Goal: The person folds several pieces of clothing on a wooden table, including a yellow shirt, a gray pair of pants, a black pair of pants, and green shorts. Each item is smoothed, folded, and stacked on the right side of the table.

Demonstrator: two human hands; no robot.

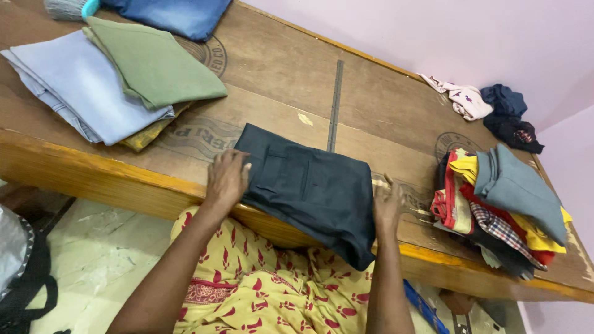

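Observation:
A folded dark navy garment with a pocket lies on the wooden table, its near corner hanging over the front edge. My left hand rests flat on the garment's left edge, fingers spread. At the garment's right edge, my right hand presses down on the cloth and the table. Neither hand grips anything.
Folded green and light blue cloths are stacked at the far left, with blue denim behind. A colourful pile of clothes sits at the right. Crumpled white and dark garments lie at the far right corner. A dark bag sits on the floor.

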